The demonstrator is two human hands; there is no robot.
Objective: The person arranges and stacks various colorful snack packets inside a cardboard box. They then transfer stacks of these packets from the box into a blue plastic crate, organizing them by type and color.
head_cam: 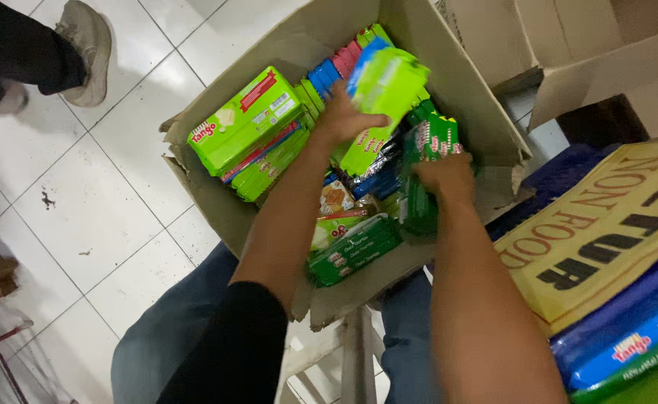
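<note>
Glossy plastic snack packs, matt cardboard box — smooth floor tiles

A black sleeve covers the left arm, with blue jeans below.

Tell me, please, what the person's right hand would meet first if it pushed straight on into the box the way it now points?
Probably the dark green packets that the right hand already grips; beyond them, the blue and pink packs by the cardboard box wall, though depth is unclear.
</note>
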